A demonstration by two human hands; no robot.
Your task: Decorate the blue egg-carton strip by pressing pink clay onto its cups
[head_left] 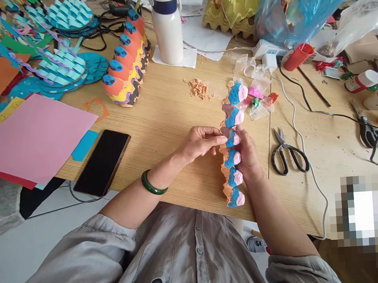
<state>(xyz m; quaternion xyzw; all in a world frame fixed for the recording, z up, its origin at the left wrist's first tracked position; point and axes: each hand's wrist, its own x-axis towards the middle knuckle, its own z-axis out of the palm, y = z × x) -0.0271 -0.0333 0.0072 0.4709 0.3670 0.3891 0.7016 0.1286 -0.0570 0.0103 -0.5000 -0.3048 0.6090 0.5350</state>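
Note:
A strip of egg carton [232, 158] is held up over the table's front edge, its bumps covered in blue and pink clay. Mauve clay covers part of its left side near the top; lower down that side is bare orange-brown. My right hand [250, 155] grips the strip from the right, some fingers hidden behind it. My left hand [205, 141] has its thumb and fingers closed at the strip's left side, against the mauve clay. Whether a loose bit of clay sits between those fingertips, I cannot make out. Bags of coloured clay [259, 96] lie just beyond the strip.
Black-handled scissors [285, 150] and a white cable [299, 130] lie to the right. Orange scraps [199, 89] sit mid-table. A finished-looking painted carton strip [126, 64], a white bottle [168, 31], a phone [103, 161] and pink paper [38, 138] are to the left.

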